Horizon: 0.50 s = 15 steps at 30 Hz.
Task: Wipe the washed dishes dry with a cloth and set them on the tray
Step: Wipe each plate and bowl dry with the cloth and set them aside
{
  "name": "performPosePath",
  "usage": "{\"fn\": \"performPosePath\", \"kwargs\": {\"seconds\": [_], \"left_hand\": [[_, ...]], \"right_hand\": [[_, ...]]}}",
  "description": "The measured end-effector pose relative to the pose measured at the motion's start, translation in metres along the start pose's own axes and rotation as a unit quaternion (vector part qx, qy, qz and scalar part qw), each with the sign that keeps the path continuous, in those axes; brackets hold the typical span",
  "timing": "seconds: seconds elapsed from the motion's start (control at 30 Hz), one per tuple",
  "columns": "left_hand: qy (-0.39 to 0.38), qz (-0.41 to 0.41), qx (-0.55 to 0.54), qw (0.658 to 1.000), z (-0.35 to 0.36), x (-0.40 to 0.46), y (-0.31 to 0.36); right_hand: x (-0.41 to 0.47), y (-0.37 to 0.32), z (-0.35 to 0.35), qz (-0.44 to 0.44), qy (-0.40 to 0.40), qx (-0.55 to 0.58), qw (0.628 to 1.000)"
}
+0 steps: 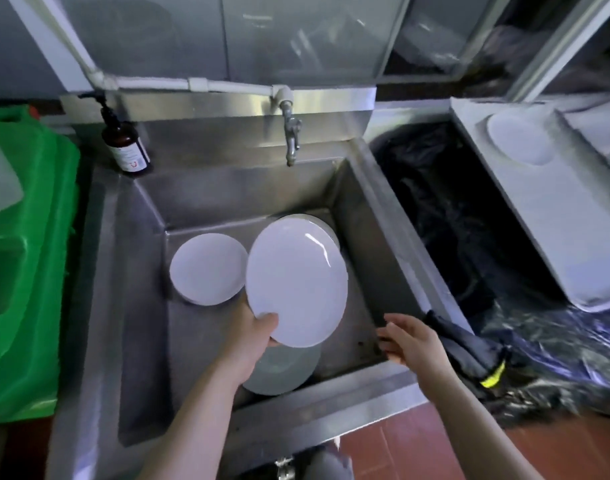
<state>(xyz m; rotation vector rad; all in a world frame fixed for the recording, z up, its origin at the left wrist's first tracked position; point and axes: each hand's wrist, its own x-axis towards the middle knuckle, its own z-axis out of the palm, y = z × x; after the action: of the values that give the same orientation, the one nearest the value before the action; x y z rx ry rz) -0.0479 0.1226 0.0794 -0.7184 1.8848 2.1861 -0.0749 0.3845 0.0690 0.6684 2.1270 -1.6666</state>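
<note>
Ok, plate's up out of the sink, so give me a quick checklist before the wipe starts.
1. Grip on the lifted plate: left hand holds its near rim, thumb on top. Ok.
2. Right hand free to take a cloth: open, holds nothing. Ok.
3. Cloth ready: the dark bundle on the sink edge beside the right hand may be it. Cannot tell.
4. Tray has room: one plate at its far end, bare surface nearer. Ok.
5. Plate wet or dry: glare only. Cannot tell.
</note>
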Motion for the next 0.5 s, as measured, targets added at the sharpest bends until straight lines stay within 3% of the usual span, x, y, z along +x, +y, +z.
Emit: {"fn": "performPosePath", "kwargs": {"seconds": [0.1, 0.27, 0.37, 0.5], "left_hand": [[0.012, 0.04, 0.164, 0.986, 0.025, -0.001, 0.004], [0.039, 0.11, 0.364, 0.924, 0.07, -0.008, 0.007], [0.064, 0.128, 0.411, 0.9, 0.098, -0.016, 0.009], [0.081, 0.131, 0.435, 0.887, 0.123, -0.024, 0.008]], "right_hand": [[0.004, 0.013, -0.042, -0.046, 0.071, -0.13, 0.988], [0.012, 0.033, -0.092, -0.167, 0.177, -0.372, 0.895], [0.024, 0.04, -0.112, -0.187, 0.142, -0.494, 0.837], [0.044, 0.049, -0.124, -0.205, 0.016, -0.583, 0.786]]}}
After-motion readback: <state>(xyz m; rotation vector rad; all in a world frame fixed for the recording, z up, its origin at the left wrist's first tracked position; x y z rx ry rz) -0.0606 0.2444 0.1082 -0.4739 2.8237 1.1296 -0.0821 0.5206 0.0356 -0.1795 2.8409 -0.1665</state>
